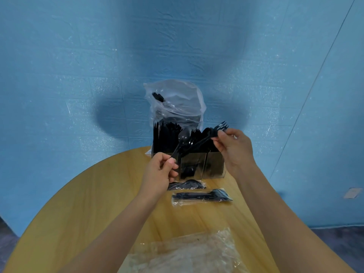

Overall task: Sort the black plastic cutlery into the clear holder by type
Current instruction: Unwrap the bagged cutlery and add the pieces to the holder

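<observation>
Left hand (160, 170): pinches a black spoon (182, 139) low on its handle, bowl up.
Right hand (233, 146): grips black forks (220, 128) by their necks.
Clear holder (214, 164): on the surface (98, 194), just behind both hands, compartments largely filled.
Handling: likely light, stiff, brittle, slick; take hold at mid-handle.

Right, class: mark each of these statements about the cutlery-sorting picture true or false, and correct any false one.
1. The left hand pinches a black spoon by its handle. True.
2. The right hand is empty. False: it holds black forks.
3. The clear holder stands on a wooden table. True.
4. The two wrapped cutlery packs lie behind the holder. False: they lie in front of it.
5. A plastic bag stands behind the holder. True.
</observation>
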A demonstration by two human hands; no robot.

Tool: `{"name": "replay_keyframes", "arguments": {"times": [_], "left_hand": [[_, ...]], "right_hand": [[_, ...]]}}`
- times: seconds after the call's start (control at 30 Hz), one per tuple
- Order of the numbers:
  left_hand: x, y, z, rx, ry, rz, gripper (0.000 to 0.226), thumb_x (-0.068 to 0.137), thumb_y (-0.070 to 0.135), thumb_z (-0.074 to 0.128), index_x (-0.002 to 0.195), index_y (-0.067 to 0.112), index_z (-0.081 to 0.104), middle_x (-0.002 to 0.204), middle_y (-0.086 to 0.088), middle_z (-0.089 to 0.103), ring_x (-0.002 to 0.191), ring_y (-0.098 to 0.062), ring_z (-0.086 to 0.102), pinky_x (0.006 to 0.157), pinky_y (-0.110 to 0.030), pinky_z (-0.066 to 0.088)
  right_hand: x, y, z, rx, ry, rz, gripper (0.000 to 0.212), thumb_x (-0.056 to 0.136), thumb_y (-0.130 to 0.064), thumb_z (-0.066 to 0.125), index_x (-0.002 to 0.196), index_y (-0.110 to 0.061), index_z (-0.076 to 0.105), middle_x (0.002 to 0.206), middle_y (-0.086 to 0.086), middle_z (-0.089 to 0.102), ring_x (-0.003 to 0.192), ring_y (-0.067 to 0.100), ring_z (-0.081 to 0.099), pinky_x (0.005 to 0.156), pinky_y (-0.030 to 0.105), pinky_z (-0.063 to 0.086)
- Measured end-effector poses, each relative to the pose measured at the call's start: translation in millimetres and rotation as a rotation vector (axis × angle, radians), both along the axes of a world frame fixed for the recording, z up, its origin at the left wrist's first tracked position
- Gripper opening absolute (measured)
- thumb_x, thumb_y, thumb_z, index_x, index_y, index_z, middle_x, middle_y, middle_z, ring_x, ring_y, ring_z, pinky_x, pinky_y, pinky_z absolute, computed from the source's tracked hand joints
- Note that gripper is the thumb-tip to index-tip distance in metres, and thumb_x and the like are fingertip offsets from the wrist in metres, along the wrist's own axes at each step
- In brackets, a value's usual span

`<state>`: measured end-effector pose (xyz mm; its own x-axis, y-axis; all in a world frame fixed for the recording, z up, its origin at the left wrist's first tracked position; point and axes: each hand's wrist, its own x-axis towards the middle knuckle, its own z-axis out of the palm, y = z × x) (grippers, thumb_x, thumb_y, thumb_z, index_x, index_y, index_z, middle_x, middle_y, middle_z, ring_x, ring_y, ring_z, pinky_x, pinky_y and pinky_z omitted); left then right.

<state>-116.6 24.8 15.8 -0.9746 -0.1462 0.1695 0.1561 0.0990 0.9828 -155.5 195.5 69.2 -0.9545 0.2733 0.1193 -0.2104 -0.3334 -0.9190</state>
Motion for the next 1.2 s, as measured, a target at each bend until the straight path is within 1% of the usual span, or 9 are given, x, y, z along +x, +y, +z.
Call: {"name": "replay_keyframes", "arguments": {"times": [0.17, 0.3, 0.57, 0.7, 0.83, 0.9, 0.97, 1.07, 1.2], "left_hand": [[-0.4, -7.6, -5.6, -0.033, -0.027, 0.016, 0.014, 0.098, 0.013, 0.046, 0.088, 0.015, 0.056, 0.076, 0.002, 0.059, 0.058, -0.003, 0.050, 0.055, -0.018, 0.041], [-0.8, -9.4, -6.2, -0.050, -0.024, -0.003, 0.014, 0.097, 0.013, 0.047, 0.089, 0.014, 0.058, 0.076, 0.002, 0.060, 0.055, -0.001, 0.050, 0.055, -0.018, 0.041], [-2.5, -8.0, -7.2, -0.053, -0.026, -0.012, 0.014, 0.097, 0.014, 0.047, 0.090, 0.014, 0.059, 0.075, 0.003, 0.061, 0.054, 0.001, 0.049, 0.055, -0.016, 0.041], [-3.5, -9.8, -7.4, -0.060, -0.018, -0.008, 0.014, 0.097, 0.014, 0.048, 0.089, 0.014, 0.059, 0.074, 0.004, 0.060, 0.052, 0.003, 0.049, 0.053, -0.015, 0.041], [-4.5, -10.0, -5.8, -0.041, -0.023, -0.015, 0.014, 0.097, 0.014, 0.048, 0.089, 0.014, 0.059, 0.073, 0.004, 0.060, 0.050, 0.004, 0.047, 0.053, -0.014, 0.040], [-4.3, -8.4, -4.9, -0.061, -0.012, -0.022, 0.013, 0.097, 0.014, 0.048, 0.090, 0.014, 0.059, 0.073, 0.004, 0.060, 0.051, 0.004, 0.048, 0.052, -0.013, 0.040], [-4.8, -5.7, -3.5, -0.088, 0.007, -0.032, 0.014, 0.097, 0.014, 0.048, 0.090, 0.013, 0.059, 0.073, 0.004, 0.060, 0.051, 0.005, 0.049, 0.052, -0.011, 0.041], [-6.3, 2.0, 0.2, -0.138, 0.039, -0.057, 0.013, 0.097, 0.015, 0.048, 0.091, 0.011, 0.060, 0.073, 0.004, 0.061, 0.053, 0.004, 0.049, 0.053, -0.010, 0.043], [-8.5, 20.1, 6.0, -0.216, 0.053, -0.135, 0.013, 0.097, 0.016, 0.049, 0.094, 0.011, 0.061, 0.078, 0.003, 0.063, 0.061, -0.001, 0.054, 0.058, -0.013, 0.046]], "right_hand": [[-5.6, 6.8, 4.3, 0.173, 0.192, -0.179, 0.026, 0.090, 0.000, 0.058, 0.108, -0.017, 0.051, 0.081, 0.002, 0.055, 0.072, 0.004, 0.061, 0.070, 0.016, 0.054], [-8.3, 1.5, 4.8, 0.312, 0.310, -0.224, 0.030, 0.092, 0.001, 0.055, 0.112, -0.021, 0.056, 0.085, 0.000, 0.054, 0.077, 0.007, 0.063, 0.074, 0.019, 0.055], [-21.9, -14.2, -28.0, 0.481, 0.276, -0.120, 0.032, 0.093, 0.001, 0.052, 0.115, -0.022, 0.053, 0.087, 0.002, 0.049, 0.077, 0.005, 0.060, 0.078, 0.018, 0.054], [-27.2, -22.6, -37.0, 0.787, 0.314, -0.252, 0.029, 0.090, -0.006, 0.060, 0.116, -0.017, 0.057, 0.092, -0.009, 0.049, 0.087, 0.008, 0.056, 0.077, 0.012, 0.047], [-26.0, -21.9, -51.7, 1.124, 0.364, -0.342, 0.032, 0.083, -0.011, 0.070, 0.115, -0.011, 0.065, 0.113, 0.003, 0.045, 0.101, 0.010, 0.035, 0.086, 0.019, 0.032], [-23.9, -21.0, -53.0, 1.210, 0.357, -0.367, 0.033, 0.085, -0.013, 0.068, 0.118, -0.010, 0.065, 0.121, 0.009, 0.046, 0.106, 0.018, 0.036, 0.086, 0.021, 0.029], [-17.9, -21.3, -46.6, 1.166, 0.379, -0.372, 0.032, 0.091, -0.016, 0.061, 0.122, -0.011, 0.063, 0.121, 0.007, 0.048, 0.107, 0.019, 0.039, 0.086, 0.019, 0.029], [-4.9, -20.2, -32.6, 0.891, 0.292, -0.149, 0.034, 0.097, -0.026, 0.050, 0.129, -0.015, 0.056, 0.104, -0.010, 0.054, 0.095, 0.003, 0.049, 0.083, 0.011, 0.036], [5.1, -2.9, -22.8, 0.557, 0.164, -0.001, 0.022, 0.094, -0.019, 0.056, 0.116, -0.015, 0.058, 0.069, -0.010, 0.060, 0.058, 0.000, 0.052, 0.059, 0.017, 0.042]]}}
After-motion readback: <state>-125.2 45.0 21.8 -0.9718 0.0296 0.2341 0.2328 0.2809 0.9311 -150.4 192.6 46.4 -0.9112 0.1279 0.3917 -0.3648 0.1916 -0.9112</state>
